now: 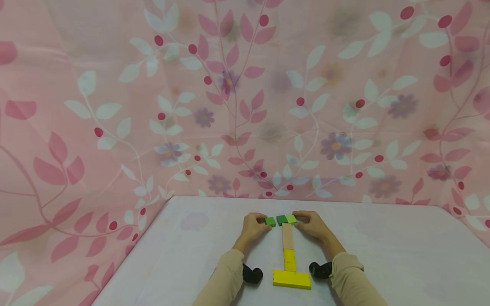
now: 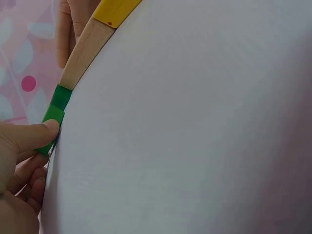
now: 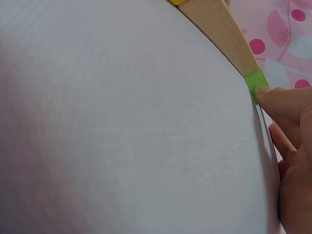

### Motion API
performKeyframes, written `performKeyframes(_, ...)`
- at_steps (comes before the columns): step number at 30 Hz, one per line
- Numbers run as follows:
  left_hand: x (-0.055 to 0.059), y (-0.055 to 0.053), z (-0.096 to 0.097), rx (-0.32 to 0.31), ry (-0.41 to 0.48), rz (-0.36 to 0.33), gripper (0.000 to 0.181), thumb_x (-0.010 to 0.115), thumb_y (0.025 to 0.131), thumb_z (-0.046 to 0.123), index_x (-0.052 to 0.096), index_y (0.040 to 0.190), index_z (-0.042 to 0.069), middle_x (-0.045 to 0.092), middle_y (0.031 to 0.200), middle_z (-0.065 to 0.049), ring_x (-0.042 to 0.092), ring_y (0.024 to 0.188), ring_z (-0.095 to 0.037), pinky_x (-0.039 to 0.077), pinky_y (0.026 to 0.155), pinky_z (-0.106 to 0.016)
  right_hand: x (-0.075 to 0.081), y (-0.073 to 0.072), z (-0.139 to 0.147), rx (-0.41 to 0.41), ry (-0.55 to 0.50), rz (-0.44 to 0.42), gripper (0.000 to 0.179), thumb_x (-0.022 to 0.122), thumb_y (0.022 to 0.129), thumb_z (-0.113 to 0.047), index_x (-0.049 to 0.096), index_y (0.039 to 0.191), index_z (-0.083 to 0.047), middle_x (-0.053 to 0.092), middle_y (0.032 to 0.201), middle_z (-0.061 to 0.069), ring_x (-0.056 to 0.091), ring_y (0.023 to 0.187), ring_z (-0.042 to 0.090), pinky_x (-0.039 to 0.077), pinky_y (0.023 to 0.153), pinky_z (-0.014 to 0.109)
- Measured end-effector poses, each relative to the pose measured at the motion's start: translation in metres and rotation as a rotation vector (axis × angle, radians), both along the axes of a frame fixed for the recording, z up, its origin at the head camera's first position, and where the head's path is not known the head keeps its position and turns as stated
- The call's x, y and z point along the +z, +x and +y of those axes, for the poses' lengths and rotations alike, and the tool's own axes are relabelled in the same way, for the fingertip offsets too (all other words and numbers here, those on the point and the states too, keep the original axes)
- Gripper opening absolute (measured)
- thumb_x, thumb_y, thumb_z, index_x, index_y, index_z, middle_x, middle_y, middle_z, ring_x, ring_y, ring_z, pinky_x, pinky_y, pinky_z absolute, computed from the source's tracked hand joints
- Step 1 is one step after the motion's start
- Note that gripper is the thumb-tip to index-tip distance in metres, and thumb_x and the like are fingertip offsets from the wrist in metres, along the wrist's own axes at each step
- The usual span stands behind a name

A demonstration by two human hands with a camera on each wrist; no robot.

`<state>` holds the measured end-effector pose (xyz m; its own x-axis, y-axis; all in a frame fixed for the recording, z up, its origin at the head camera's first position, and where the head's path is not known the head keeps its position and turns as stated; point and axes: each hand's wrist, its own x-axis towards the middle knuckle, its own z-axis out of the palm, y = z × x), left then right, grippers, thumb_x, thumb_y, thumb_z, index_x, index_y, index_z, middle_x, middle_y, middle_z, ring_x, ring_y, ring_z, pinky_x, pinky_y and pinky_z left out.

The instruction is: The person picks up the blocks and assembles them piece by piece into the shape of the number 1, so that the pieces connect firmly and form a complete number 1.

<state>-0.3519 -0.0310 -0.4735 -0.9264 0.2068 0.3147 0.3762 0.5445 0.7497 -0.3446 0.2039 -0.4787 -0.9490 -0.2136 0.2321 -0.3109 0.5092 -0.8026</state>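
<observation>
Between the thumb and fingers of my left hand [image 1: 253,226] is a green block [image 1: 270,222], with a small gap to the dark green block [image 1: 281,219]. The thumb presses that green block's near face in the left wrist view. My right hand [image 1: 313,224] pinches a light green block [image 1: 292,219], which touches the dark green one on its right side. Below these two, a plain wooden block [image 1: 287,236] runs toward me. A yellow block [image 1: 289,260] continues the line down to a wider yellow block [image 1: 292,279] lying crosswise.
The blocks lie on a table with a white cloth [image 1: 183,255]. A pink curtain with flowers and leaves [image 1: 245,106] hangs behind the table's far edge. Black wrist devices [image 1: 252,275] stick out inward from both sleeves, on either side of the yellow blocks.
</observation>
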Motion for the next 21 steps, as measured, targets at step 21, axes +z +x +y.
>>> performKeyframes(21, -0.0013, -0.0011, 0.0071, 0.000, -0.039, 0.024, 0.032, 0.080, 0.071, 0.008, 0.071, 0.099, -0.005, 0.069, 0.091, -0.013, 0.060, 0.081, -0.023, 0.050, 0.073, -0.031, 0.0021, 0.0024, -0.0034, -0.003, 0.012, -0.004, 0.038, 0.064, 0.084, -0.001, 0.059, 0.121, 0.006, 0.056, 0.126, 0.024, 0.043, 0.125, 0.043, 0.026, 0.105, 0.058)
